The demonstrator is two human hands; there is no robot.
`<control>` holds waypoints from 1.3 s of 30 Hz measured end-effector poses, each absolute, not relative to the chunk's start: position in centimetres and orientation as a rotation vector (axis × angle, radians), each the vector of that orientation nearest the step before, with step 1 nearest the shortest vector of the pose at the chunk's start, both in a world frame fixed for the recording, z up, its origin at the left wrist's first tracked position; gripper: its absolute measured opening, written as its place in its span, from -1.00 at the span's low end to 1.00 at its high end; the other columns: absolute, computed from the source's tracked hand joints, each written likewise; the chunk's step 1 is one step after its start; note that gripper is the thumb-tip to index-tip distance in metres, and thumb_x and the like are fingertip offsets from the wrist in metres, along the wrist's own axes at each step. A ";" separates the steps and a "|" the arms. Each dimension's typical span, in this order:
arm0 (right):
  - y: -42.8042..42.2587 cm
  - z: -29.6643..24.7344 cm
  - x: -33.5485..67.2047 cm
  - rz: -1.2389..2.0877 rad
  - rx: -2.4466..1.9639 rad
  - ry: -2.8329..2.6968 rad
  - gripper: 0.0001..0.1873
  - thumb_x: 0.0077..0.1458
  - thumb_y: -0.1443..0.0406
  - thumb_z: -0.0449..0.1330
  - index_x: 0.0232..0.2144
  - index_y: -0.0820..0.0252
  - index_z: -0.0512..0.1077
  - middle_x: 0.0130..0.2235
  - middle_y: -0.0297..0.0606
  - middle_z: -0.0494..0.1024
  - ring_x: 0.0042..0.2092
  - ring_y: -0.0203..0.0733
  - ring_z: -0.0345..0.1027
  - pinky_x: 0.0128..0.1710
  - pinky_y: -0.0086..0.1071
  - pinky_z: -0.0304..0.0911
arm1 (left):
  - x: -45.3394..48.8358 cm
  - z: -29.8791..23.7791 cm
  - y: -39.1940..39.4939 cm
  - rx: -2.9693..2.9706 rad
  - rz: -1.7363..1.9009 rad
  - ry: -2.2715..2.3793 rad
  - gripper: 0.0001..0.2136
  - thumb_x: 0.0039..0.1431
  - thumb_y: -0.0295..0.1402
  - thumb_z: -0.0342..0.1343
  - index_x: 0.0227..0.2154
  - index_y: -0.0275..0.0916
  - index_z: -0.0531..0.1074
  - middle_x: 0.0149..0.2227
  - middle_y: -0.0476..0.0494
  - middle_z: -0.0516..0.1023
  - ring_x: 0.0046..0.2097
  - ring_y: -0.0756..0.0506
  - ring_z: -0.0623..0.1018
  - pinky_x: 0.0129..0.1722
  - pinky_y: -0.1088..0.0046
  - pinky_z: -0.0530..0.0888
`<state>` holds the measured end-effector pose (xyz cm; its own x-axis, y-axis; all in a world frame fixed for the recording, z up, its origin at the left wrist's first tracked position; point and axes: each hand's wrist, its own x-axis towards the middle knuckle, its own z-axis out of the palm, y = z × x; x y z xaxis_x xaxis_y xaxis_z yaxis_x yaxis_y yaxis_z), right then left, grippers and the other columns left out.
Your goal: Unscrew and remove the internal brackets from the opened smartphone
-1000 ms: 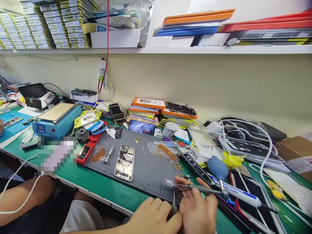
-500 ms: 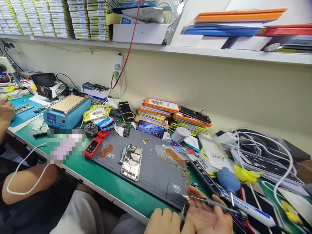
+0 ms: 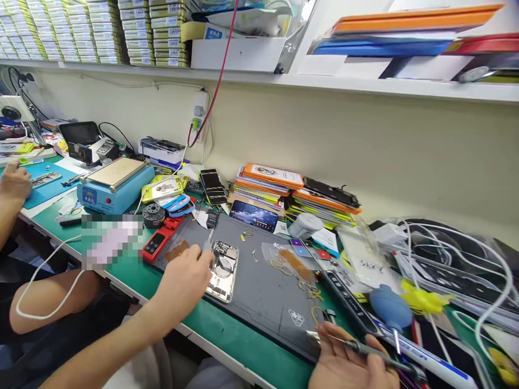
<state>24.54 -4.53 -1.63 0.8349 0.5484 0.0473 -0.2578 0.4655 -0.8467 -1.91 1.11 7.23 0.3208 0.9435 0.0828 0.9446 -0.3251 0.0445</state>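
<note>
My left hand [image 3: 184, 278] reaches out over the dark grey work mat [image 3: 259, 286] and closes on a small silver screwdriver [image 3: 209, 239], whose end sticks up above my fingers. Right beside it lies an opened phone body [image 3: 224, 265], back up with its insides showing. My right hand [image 3: 348, 367] sits palm up at the bottom edge, near the mat's front right corner. A thin dark screwdriver [image 3: 367, 349] rests across its fingers, metal tip pointing left.
A blue heating plate [image 3: 115, 186], a red tool case [image 3: 156, 243], stacked orange-and-yellow packs [image 3: 275, 186], a blue air blower [image 3: 391, 309] and white cables [image 3: 454, 254] crowd the green bench. Another person's arm [image 3: 44, 302] and hand [image 3: 14, 183] are at the left.
My left hand left my right hand, moved up-left across the mat and took hold of the silver screwdriver by the phone. The camera turned slightly left.
</note>
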 end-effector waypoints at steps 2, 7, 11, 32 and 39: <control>-4.4 -1.6 24.6 0.511 -0.973 -0.330 -0.56 -0.04 0.06 0.46 -0.14 0.06 0.51 -0.40 -0.27 0.69 -0.27 -0.03 0.59 -0.07 -0.16 0.44 | -2.4 7.7 3.2 -2.508 -0.055 -1.883 -0.74 0.57 -0.51 -0.09 0.06 -0.21 0.50 -0.04 -0.22 0.57 0.01 -0.23 0.63 -0.08 0.30 0.57; -4.6 -1.3 24.1 0.498 -0.985 -0.350 -0.60 0.02 0.08 0.44 -0.12 0.06 0.52 -0.38 -0.27 0.71 -0.28 -0.04 0.58 -0.10 -0.18 0.42 | -1.7 7.0 4.6 -2.429 0.033 -1.993 -0.71 0.61 -0.20 0.04 0.05 -0.31 0.53 -0.04 -0.37 0.61 0.04 -0.40 0.66 -0.10 0.17 0.61; -4.7 -1.3 23.9 0.495 -0.992 -0.352 -0.64 0.08 0.09 0.42 -0.10 0.06 0.53 -0.38 -0.28 0.70 -0.28 -0.02 0.58 -0.08 -0.15 0.41 | -1.0 7.0 3.8 -2.367 0.068 -2.040 -0.74 0.56 -0.23 0.10 0.05 -0.32 0.53 0.03 -0.44 0.56 0.07 -0.43 0.63 -0.19 0.17 0.63; -4.9 -0.9 23.9 0.515 -1.023 -0.322 -0.58 0.04 0.06 0.43 -0.09 0.08 0.55 -0.41 -0.31 0.67 -0.35 -0.03 0.54 -0.19 -0.21 0.40 | -4.1 6.5 9.1 -2.148 0.108 -2.022 -0.58 0.46 -0.62 -0.05 0.26 -0.22 0.44 0.06 -0.43 0.54 -0.02 -0.34 0.65 -0.14 0.24 0.50; -5.0 -1.4 24.2 0.488 -1.004 -0.376 -0.59 0.10 0.08 0.40 -0.05 0.14 0.55 -0.39 -0.29 0.68 -0.35 -0.04 0.56 -0.21 -0.20 0.43 | -4.6 6.6 9.4 -2.216 0.058 -1.839 -0.68 0.47 -0.59 -0.03 0.14 -0.33 0.51 0.11 -0.45 0.50 0.13 -0.38 0.52 0.00 0.12 0.47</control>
